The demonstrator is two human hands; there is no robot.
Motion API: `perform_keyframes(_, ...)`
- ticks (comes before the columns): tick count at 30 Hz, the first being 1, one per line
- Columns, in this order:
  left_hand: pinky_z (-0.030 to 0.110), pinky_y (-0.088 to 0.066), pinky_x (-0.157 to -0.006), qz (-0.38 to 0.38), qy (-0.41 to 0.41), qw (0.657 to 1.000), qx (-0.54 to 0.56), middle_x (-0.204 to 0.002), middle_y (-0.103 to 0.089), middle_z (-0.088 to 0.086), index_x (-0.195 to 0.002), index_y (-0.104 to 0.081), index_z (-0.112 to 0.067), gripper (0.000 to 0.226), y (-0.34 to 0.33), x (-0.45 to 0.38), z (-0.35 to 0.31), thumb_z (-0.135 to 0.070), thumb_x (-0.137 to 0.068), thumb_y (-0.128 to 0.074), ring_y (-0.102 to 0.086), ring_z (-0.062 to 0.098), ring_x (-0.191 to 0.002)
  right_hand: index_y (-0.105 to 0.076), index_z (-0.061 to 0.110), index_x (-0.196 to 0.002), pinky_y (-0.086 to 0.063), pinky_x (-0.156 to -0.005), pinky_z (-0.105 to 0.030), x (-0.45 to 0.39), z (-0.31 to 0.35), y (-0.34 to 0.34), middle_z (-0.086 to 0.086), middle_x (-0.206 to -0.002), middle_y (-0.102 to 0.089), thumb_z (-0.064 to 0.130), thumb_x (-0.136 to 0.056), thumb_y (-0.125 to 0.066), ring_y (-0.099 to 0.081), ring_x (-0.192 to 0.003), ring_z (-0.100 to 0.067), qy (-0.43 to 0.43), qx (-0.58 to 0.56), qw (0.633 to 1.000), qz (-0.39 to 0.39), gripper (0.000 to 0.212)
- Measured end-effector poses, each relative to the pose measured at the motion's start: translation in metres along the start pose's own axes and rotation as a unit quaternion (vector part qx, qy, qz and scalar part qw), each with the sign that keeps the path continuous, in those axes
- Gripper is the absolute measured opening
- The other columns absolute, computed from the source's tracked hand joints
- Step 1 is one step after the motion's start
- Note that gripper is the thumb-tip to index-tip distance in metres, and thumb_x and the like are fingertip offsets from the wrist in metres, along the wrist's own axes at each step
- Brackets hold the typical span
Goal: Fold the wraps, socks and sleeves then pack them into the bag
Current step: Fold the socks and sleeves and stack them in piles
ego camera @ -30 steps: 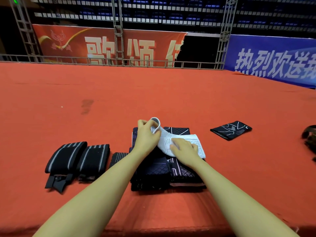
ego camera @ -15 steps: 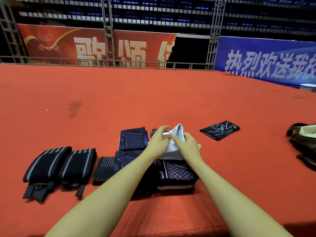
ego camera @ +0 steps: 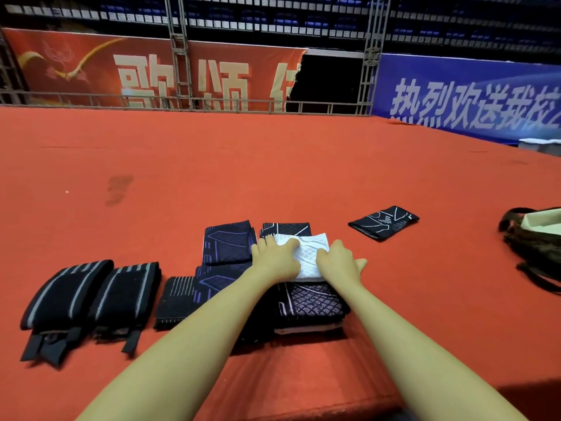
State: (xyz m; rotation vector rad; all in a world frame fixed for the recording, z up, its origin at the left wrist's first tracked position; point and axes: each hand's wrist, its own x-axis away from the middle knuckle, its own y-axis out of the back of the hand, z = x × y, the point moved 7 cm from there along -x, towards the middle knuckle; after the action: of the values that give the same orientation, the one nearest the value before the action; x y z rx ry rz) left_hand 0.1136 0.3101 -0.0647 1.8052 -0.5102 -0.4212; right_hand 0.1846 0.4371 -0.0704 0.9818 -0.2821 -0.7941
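Since 0.5 s ago the white sock (ego camera: 309, 256) has gone from bunched up between the fingertips to folded flat on the dark folded stack (ego camera: 312, 302). Left hand (ego camera: 274, 259) and right hand (ego camera: 338, 262) now lie spread, fingers straight, pressing its L and R edges, gripping nothing. Bag (ego camera: 534, 247) at far R, mouth open w/ something pale inside, prob. paper or card. Two rolled wraps (ego camera: 91, 293) sit at L.

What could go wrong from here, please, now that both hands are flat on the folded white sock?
The white sock rests on an uneven stack of dark sleeves; once the left hand and right hand lift, it may spring open or slide. The lone folded sleeve lying apart could be forgotten when packing the bag.
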Motion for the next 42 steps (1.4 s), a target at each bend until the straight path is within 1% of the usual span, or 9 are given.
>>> perform_keyframes(4,0.040,-0.023,-0.102,-0.044,0.025,0.995,0.088,-0.128,-0.042,0.013,-0.133,-0.043,-0.036,0.043,0.007,-0.002,0.004,-0.028,-0.091,-0.043,-0.036,0.034,-0.120,-0.048,0.010,-0.103,-0.025,-0.088,-0.038,-0.001,-0.002,0.003,-0.010,-0.106,-0.062,0.022,-0.090,-0.044,-0.055,-0.103,-0.030,0.010,-0.055,0.997,-0.044,0.017)
perform_keyframes(8,0.036,-0.029,-0.099,-0.082,-0.030,0.978,0.191,-0.125,-0.043,0.010,-0.131,-0.045,-0.021,0.039,0.014,0.003,-0.002,-0.017,-0.092,-0.044,-0.042,0.026,-0.120,-0.041,0.013,-0.099,-0.023,-0.084,-0.036,0.001,0.006,0.009,-0.007,-0.097,-0.058,0.012,-0.087,-0.046,-0.053,-0.096,-0.029,0.036,-0.136,0.989,-0.049,0.013)
perform_keyframes(15,0.018,-0.028,-0.070,-0.154,-0.089,0.934,0.310,-0.111,-0.038,0.007,-0.125,-0.049,-0.012,0.040,0.045,0.000,-0.001,-0.001,-0.086,-0.046,-0.041,0.013,-0.087,-0.037,0.013,-0.096,-0.036,-0.086,-0.041,-0.001,0.034,0.029,-0.007,-0.092,-0.053,0.009,-0.090,-0.043,-0.050,-0.090,-0.031,0.087,-0.199,0.973,-0.081,0.010)
perform_keyframes(22,0.012,-0.027,-0.075,-0.172,-0.094,0.942,0.273,-0.109,-0.029,0.007,-0.127,-0.046,-0.003,0.039,0.060,-0.041,0.017,0.000,-0.088,-0.045,-0.039,0.017,-0.091,-0.037,0.008,-0.119,-0.038,-0.075,-0.037,-0.045,0.065,0.013,-0.019,-0.113,-0.056,0.001,-0.090,-0.039,-0.054,-0.095,-0.035,0.125,-0.232,0.964,-0.039,0.030)
perform_keyframes(26,0.021,-0.036,-0.086,-0.149,-0.081,0.960,0.224,-0.111,-0.026,0.008,-0.125,-0.045,0.002,0.035,0.040,-0.061,0.030,-0.002,-0.090,-0.046,-0.042,0.023,-0.089,-0.036,0.008,-0.129,-0.035,-0.085,-0.032,-0.062,0.066,-0.011,-0.017,-0.127,-0.048,-0.002,-0.092,-0.037,-0.049,-0.112,-0.032,0.155,-0.175,0.972,-0.003,0.038)
perform_keyframes(29,0.038,-0.040,-0.094,-0.116,-0.069,0.984,0.113,-0.122,-0.030,0.016,-0.123,-0.046,0.001,0.032,0.018,-0.071,0.032,-0.012,-0.093,-0.045,-0.044,0.034,-0.105,-0.040,0.013,-0.132,-0.038,-0.096,-0.037,-0.067,0.056,-0.037,-0.015,-0.127,-0.045,0.000,-0.093,-0.032,-0.049,-0.111,-0.033,0.151,-0.110,0.981,0.040,0.041)
perform_keyframes(34,0.041,-0.024,-0.107,-0.082,-0.083,0.990,-0.078,-0.155,-0.013,0.012,-0.140,-0.033,-0.011,0.044,0.002,-0.077,0.026,-0.022,-0.098,-0.034,-0.019,0.029,-0.139,-0.044,0.016,-0.130,-0.042,-0.093,-0.045,-0.068,0.046,-0.049,-0.012,-0.120,-0.044,0.003,-0.093,-0.030,-0.052,-0.103,-0.039,0.136,-0.064,0.988,0.033,0.042)
perform_keyframes(36,0.043,-0.017,-0.112,-0.047,-0.080,0.994,-0.065,-0.158,-0.009,0.011,-0.145,-0.027,-0.011,0.048,-0.002,-0.079,0.027,-0.022,-0.098,-0.032,-0.012,0.028,-0.144,-0.045,0.013,-0.130,-0.042,-0.092,-0.044,-0.067,0.047,-0.042,-0.013,-0.121,-0.046,0.003,-0.093,-0.032,-0.052,-0.104,-0.038,0.138,-0.072,0.988,0.010,0.041)
perform_keyframes(42,0.042,-0.034,-0.097,-0.047,-0.054,0.994,0.085,-0.132,-0.034,0.014,-0.131,-0.042,-0.006,0.040,0.013,-0.070,0.023,-0.015,-0.092,-0.040,-0.040,0.037,-0.115,-0.048,0.013,-0.131,-0.039,-0.090,-0.037,-0.068,0.049,-0.025,-0.011,-0.130,-0.049,0.005,-0.092,-0.031,-0.049,-0.114,-0.031,0.093,-0.084,0.992,-0.012,0.042)
